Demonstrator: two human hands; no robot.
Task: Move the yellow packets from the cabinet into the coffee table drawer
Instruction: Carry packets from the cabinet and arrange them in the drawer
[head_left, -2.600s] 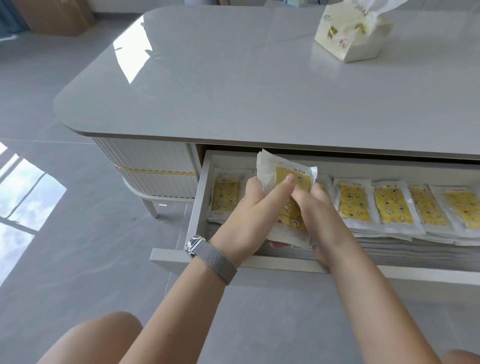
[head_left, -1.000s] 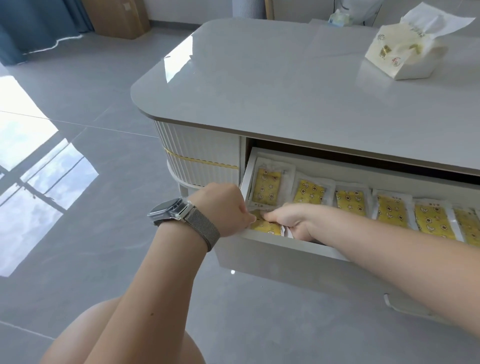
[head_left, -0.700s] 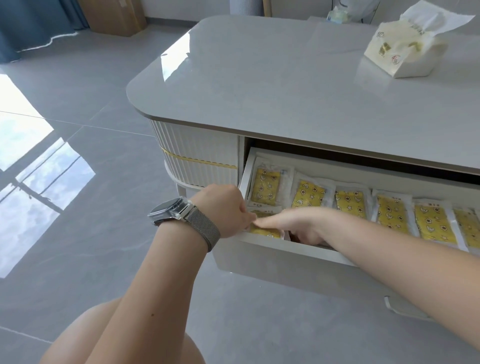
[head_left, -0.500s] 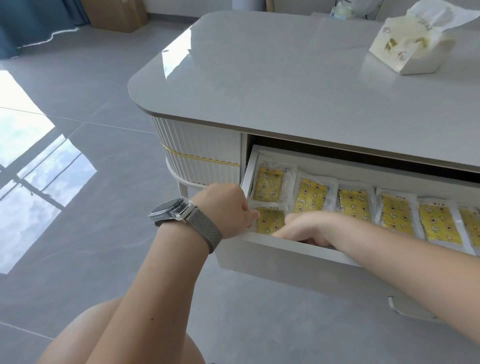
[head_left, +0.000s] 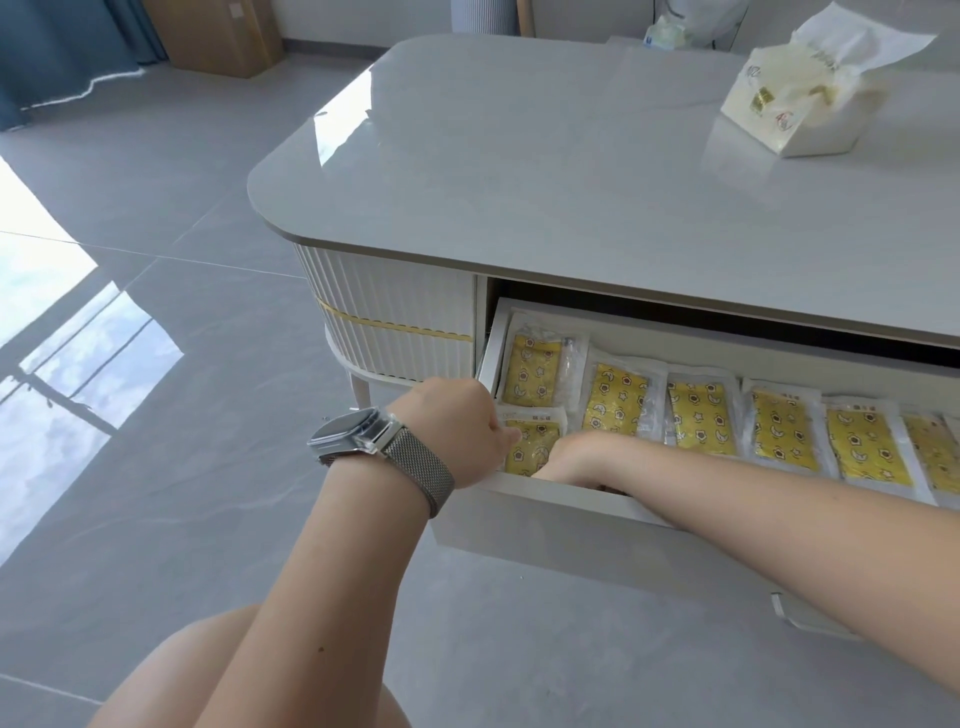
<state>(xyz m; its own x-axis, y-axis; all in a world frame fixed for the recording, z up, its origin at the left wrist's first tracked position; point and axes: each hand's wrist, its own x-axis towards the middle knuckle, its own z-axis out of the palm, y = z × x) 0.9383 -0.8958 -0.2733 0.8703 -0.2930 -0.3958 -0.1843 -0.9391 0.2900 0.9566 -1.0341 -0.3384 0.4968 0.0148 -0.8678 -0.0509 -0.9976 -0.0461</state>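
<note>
The coffee table's white drawer (head_left: 545, 525) is pulled open. Several yellow star-patterned packets (head_left: 696, 415) lie in a row inside it. One more yellow packet (head_left: 535, 441) lies in the drawer's front left corner. My left hand (head_left: 457, 421), with a watch on its wrist, sits at that corner, and its fingertips pinch the packet's left edge. My right hand (head_left: 582, 457) reaches into the drawer just right of this packet. Its fingers dip behind the drawer front, out of sight. The cabinet is not in view.
The grey coffee table top (head_left: 519, 156) overhangs the back of the drawer. A tissue pack (head_left: 800, 109) stands on it at the far right. Grey tiled floor lies to the left, with a cardboard box (head_left: 223, 31) and a blue curtain (head_left: 62, 47) beyond. My knee (head_left: 208, 675) shows at the bottom.
Both hands carried a packet from mid-drawer to the front left corner and laid it down. In the last second my right hand slid off it to the right and dipped lower.
</note>
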